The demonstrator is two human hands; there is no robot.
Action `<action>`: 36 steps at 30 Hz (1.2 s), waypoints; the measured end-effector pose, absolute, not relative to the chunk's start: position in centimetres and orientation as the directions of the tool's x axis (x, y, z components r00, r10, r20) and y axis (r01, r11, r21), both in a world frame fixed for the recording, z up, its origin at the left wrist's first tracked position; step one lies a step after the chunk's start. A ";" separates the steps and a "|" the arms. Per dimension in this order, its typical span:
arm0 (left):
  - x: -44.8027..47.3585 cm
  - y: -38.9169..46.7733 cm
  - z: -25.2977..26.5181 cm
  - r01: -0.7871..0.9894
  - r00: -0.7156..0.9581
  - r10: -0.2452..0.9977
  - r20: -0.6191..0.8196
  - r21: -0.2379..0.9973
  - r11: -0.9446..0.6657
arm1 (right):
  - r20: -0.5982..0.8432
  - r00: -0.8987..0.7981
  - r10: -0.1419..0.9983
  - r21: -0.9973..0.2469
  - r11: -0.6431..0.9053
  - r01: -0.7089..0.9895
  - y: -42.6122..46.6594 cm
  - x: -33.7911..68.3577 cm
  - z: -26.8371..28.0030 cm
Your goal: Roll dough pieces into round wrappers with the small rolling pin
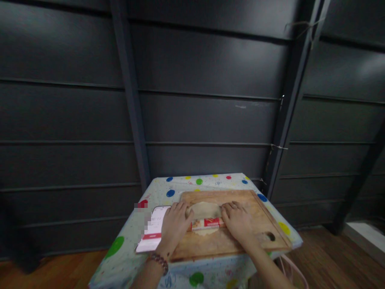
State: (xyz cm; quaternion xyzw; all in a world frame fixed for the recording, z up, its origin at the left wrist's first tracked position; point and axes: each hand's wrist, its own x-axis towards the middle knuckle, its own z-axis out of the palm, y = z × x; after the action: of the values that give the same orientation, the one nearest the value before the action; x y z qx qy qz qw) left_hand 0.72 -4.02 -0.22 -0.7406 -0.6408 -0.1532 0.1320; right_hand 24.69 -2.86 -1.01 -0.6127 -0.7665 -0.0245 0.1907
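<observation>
A flat, pale round of dough [204, 210] lies on a wooden cutting board [210, 245]. Across its near part rests a wooden rolling pin [207, 223] with a red and white label round its middle. My left hand [177, 218] is closed over the pin's left end, covering it, with fingers pointing away from me. The right end is under my right hand [237, 218], whose fingers are bent over it close to the dough's right edge. Dough shows on both the far and near sides of the pin.
A phone [156, 222] with a lit screen lies left of the board, close to my left wrist. The table's dotted plastic cloth [129, 245] hangs over the front edge. Behind stands a dark panelled wall [207, 120]. The board has a handle hole [270, 236] at right.
</observation>
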 end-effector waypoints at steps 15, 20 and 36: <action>0.9 -5.4 -1.7 0.979 0.139 0.873 0.468 0.067 -0.191 | 0.422 -0.150 0.894 -0.232 0.267 0.936 -4.8 24.7 -1.8; 0.7 -5.5 -2.5 0.973 0.142 0.849 0.510 0.084 -0.213 | 0.411 -0.155 0.898 -0.236 0.270 0.934 -5.4 24.7 -1.9; 0.4 -6.1 -2.8 0.964 0.168 0.851 0.498 0.096 -0.247 | 0.461 -0.168 0.871 -0.235 0.302 0.924 -5.9 24.8 -2.6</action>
State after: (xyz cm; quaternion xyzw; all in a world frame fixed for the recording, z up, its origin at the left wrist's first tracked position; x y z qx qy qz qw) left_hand 0.38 -6.06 -2.84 -0.7544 -0.6014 -0.2328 0.1222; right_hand 24.79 -5.86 -2.61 -0.5886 -0.7625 -0.0500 0.2640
